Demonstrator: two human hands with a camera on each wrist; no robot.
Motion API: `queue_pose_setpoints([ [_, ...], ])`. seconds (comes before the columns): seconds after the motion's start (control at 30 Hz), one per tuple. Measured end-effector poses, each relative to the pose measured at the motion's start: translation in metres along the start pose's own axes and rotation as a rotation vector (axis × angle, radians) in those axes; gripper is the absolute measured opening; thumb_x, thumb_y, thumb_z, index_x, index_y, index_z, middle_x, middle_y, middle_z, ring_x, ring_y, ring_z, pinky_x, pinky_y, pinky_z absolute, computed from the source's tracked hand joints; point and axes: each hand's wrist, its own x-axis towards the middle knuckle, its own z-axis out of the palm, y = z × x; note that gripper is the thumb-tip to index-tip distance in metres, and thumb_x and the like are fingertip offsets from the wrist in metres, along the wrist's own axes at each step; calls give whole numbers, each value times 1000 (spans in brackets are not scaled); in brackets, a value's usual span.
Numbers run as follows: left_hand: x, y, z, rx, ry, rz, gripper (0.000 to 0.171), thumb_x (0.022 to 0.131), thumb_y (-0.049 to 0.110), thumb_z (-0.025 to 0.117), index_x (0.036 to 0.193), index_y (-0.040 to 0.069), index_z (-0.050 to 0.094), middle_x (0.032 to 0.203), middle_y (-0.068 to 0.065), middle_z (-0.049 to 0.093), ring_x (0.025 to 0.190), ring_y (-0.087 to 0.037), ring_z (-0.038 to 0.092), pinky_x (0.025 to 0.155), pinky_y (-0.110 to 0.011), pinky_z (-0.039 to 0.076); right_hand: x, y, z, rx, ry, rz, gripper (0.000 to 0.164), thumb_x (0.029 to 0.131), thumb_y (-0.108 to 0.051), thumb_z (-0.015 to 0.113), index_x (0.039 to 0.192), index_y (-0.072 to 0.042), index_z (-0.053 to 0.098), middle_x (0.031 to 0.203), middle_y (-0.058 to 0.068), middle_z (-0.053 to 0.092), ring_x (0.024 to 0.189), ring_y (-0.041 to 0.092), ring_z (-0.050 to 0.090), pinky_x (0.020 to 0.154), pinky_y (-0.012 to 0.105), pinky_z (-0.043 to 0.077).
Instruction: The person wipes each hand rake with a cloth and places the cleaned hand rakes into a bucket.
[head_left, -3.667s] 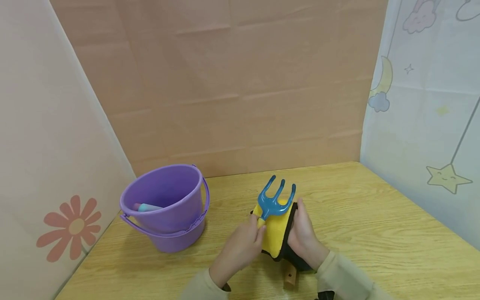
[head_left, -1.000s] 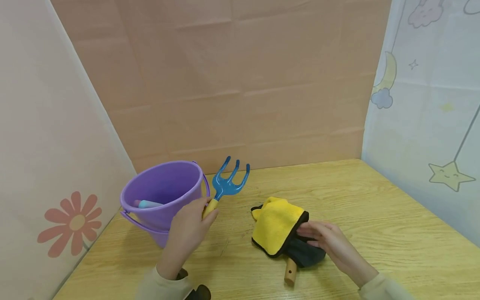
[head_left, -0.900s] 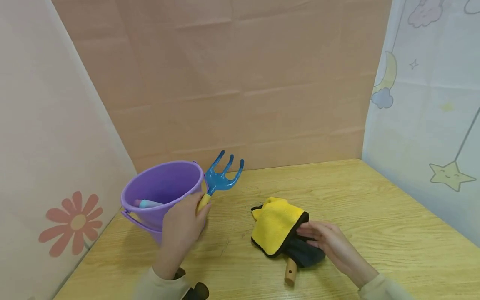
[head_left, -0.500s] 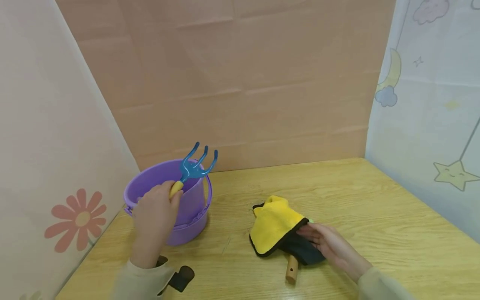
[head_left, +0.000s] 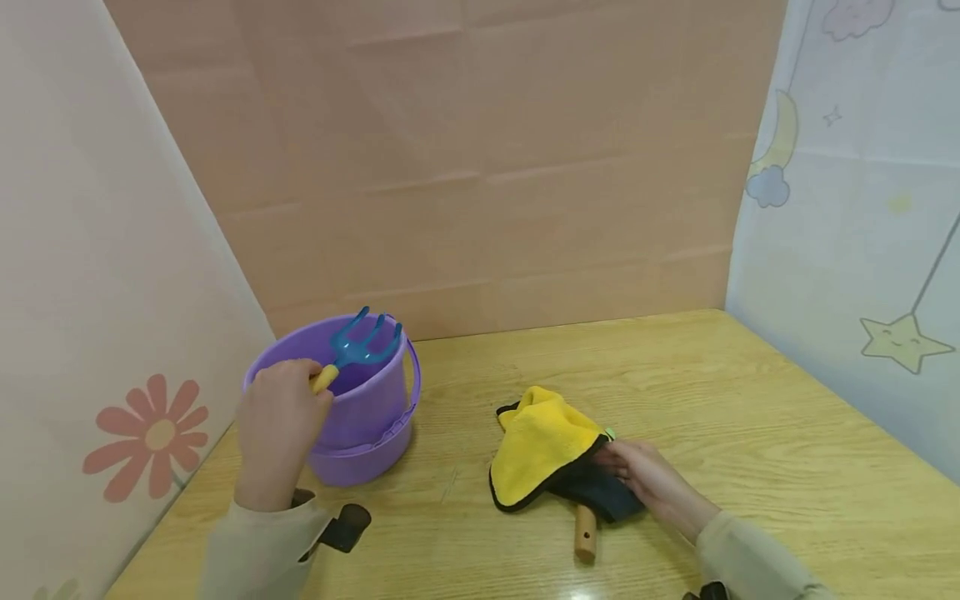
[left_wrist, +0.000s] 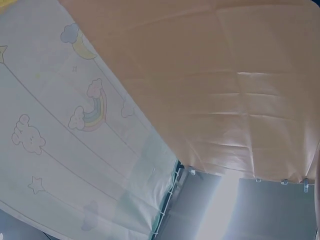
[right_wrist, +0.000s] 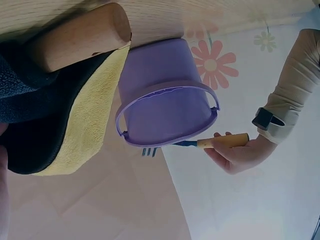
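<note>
My left hand (head_left: 279, 429) grips the yellow handle of a small garden hand fork (head_left: 358, 351). The fork's blue three-pronged head is over the mouth of a purple bucket (head_left: 375, 421). On the table, a yellow and black cloth (head_left: 542, 446) lies draped with its dark underside partly showing. My right hand (head_left: 655, 477) pinches the cloth's right edge. A round wooden handle (head_left: 586, 533) with a small hole sticks out from beneath the cloth; whatever it belongs to is covered. Beside the right fingertips shows a bit of light green (head_left: 611, 433). The left wrist view catches neither hand nor fork.
The wood-grain table (head_left: 720, 400) is bounded by a brown backdrop (head_left: 480, 183) behind. A flower-printed sheet (head_left: 112, 250) rises on the left and a star-printed one (head_left: 847, 233) on the right. The bucket's purple handle (head_left: 417, 379) hangs down its side.
My left hand has carried the fork leftward from the cloth to above the bucket, where it has dropped lower. At the right hand, the cloth's edge has shifted and light green has come into sight.
</note>
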Motion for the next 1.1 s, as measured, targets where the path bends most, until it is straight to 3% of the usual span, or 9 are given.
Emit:
queue_pose_setpoints([
  [0.1, 6, -1, -2, 38, -73, -32, 9, 74, 0, 56, 76, 3, 65, 63, -7, 53, 59, -25, 49, 47, -34, 37, 1, 1, 0, -4, -2, 1, 30, 96, -16, 39, 102, -1, 65, 97, -1, 64, 87, 8, 57, 78, 27, 43],
  [0.23, 13, 2, -1, 88, -150, -55, 13, 79, 5, 59, 66, 6, 61, 62, -8, 54, 60, -27, 53, 48, -39, 42, 0, 3, -3, 3, -7, 7, 29, 96, -15, 38, 97, -7, 66, 95, -2, 64, 86, 7, 57, 77, 26, 43],
  [0.53, 31, -1, 14, 117, -150, -18, 15, 77, 9, 67, 68, 1, 59, 74, -22, 61, 70, -41, 59, 51, -48, 45, 0, 4, -2, 29, -28, 2, 29, 96, -16, 39, 95, -9, 67, 92, -6, 63, 85, 7, 57, 77, 25, 44],
  [0.73, 42, -6, 27, 125, -177, -35, 5, 77, 2, 58, 74, -2, 60, 86, -28, 62, 78, -45, 59, 56, -52, 47, 0, 4, -2, 35, -33, -3, 29, 96, -15, 38, 94, -9, 67, 93, -5, 64, 86, 7, 58, 78, 25, 45],
  [0.9, 50, -9, 35, 119, -181, -31, 10, 76, -4, 50, 76, -3, 60, 88, -29, 61, 79, -45, 59, 57, -53, 46, 1, 3, -3, 47, -40, -13, 30, 96, -14, 37, 90, -12, 66, 92, -6, 64, 85, 6, 58, 77, 24, 45],
  [1.1, 56, -10, 41, 133, -251, -15, 9, 75, -3, 51, 79, -3, 58, 90, -28, 61, 83, -46, 58, 62, -55, 46, 0, 5, -2, 49, -36, 0, 27, 96, -15, 40, 91, -12, 67, 91, -6, 63, 85, 6, 58, 77, 24, 44],
])
